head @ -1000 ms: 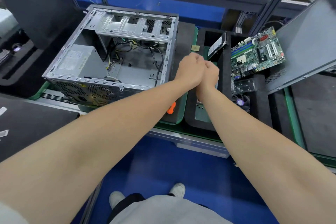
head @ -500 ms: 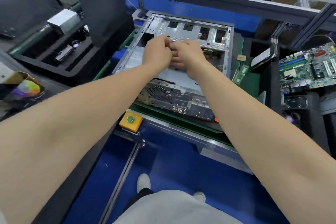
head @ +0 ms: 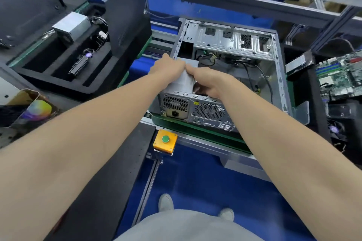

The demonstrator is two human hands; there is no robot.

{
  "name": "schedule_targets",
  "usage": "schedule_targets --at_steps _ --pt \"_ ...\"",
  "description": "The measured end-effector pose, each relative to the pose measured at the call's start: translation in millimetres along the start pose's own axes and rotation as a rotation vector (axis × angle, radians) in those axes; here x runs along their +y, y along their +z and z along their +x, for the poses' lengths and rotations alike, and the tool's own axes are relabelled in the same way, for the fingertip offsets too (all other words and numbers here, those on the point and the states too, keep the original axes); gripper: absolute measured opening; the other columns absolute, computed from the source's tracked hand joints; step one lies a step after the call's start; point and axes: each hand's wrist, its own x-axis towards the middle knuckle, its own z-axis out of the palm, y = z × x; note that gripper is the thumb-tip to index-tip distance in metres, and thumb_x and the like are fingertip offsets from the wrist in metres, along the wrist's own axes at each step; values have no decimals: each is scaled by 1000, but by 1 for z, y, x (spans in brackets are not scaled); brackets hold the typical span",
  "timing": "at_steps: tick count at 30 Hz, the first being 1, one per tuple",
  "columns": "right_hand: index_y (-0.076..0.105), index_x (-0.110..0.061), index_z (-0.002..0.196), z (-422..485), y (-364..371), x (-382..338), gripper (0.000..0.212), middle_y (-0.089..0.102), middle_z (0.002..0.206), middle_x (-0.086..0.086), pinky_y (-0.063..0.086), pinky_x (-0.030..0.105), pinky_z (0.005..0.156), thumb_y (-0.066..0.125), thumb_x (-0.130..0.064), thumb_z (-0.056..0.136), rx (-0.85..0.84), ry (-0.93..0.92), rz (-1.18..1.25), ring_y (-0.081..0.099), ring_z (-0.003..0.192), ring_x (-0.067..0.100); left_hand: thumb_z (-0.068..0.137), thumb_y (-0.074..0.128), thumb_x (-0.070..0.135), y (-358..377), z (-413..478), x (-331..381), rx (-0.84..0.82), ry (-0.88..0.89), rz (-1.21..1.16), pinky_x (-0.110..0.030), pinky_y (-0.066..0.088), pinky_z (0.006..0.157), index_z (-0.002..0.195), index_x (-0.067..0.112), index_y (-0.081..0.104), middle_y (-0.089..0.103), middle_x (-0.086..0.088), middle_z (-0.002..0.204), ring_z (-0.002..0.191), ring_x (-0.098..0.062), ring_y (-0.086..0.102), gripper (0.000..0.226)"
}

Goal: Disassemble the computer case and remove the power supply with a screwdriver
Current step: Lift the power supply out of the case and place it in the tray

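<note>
An open grey computer case [head: 278, 68] lies on its side on a green mat, back panel toward me. The grey power supply [head: 183, 82] sits in its near left corner, its vented rear face in the back panel. My left hand [head: 168, 69] grips the supply's top left edge. My right hand [head: 207, 82] holds its right side, fingers reaching down inside the case. Loose black and yellow cables [head: 254, 76] trail across the case floor. No screwdriver is in view.
A black foam tray [head: 58, 76] at left holds another power supply [head: 71, 25] and parts. A dark side panel [head: 127, 11] stands upright beside it. A motherboard [head: 340, 76] rests at right. An orange button box [head: 165, 142] is on the bench edge.
The view swung from the parts tray at right to the case. Both hands came off each other, moved left over the case and took hold of the power supply.
</note>
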Motion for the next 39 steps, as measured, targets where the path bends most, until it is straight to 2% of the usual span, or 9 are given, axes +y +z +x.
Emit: schedule_targets --at_steps 5,11,14,19,25,29,32,36,39 --pt "59 -2 137 12 3 6 70 60 108 15 41 40 82 44 -63 107 71 -68 -54 50 90 27 76 53 56 5 10 -8 -5 8 -53 -46 49 95 153 28 30 50 -10 145 123 -37 53 84" --pt "57 -9 125 9 2 13 35 68 101 10 52 35 60 50 -41 113 92 -188 88 59 81 25 77 56 64 8 16 -16 -12 12 -147 -41 46 93 158 34 25 46 -3 153 132 -34 48 92" --pt "50 -4 137 6 -1 16 38 66 108 16 57 36 56 52 -34 113 62 -194 157 59 90 30 80 61 66 9 17 -17 -49 11 -200 -42 43 101 160 33 19 40 -1 158 138 -34 43 96" --pt "50 -7 131 7 2 13 34 68 90 8 56 36 54 52 -35 112 114 -215 123 64 66 22 78 58 72 9 17 -14 -35 22 -133 -44 43 98 160 33 16 37 -4 160 140 -36 42 100" --pt "45 -13 145 10 -4 20 46 68 109 12 55 45 72 56 -38 110 119 -231 106 62 80 30 77 58 80 8 14 -17 -29 54 -106 -47 45 106 160 30 20 41 -1 159 140 -34 43 104" --pt "39 -17 157 13 -1 18 57 62 137 13 51 40 68 53 -46 110 179 -216 86 61 95 30 82 50 82 8 9 -12 11 48 -25 -48 45 104 162 31 13 37 -5 161 142 -36 42 102" --pt "48 -22 150 13 -1 14 48 69 127 3 59 49 81 52 -47 110 155 -114 151 68 103 30 84 48 76 7 6 -10 13 19 -15 -48 48 100 158 31 20 45 -9 154 131 -38 50 91" --pt "72 -27 124 9 -1 12 53 77 111 -4 51 37 97 49 -69 103 -19 -2 117 63 98 19 72 51 60 2 2 -8 -46 -6 -144 -48 50 97 153 32 27 51 -9 143 116 -37 56 89" --pt "74 -25 114 10 0 10 56 73 98 -8 42 27 72 51 -74 99 14 -2 89 54 80 12 66 53 57 0 3 -9 -84 -2 -213 -47 53 95 152 33 27 53 -7 139 113 -34 57 93"
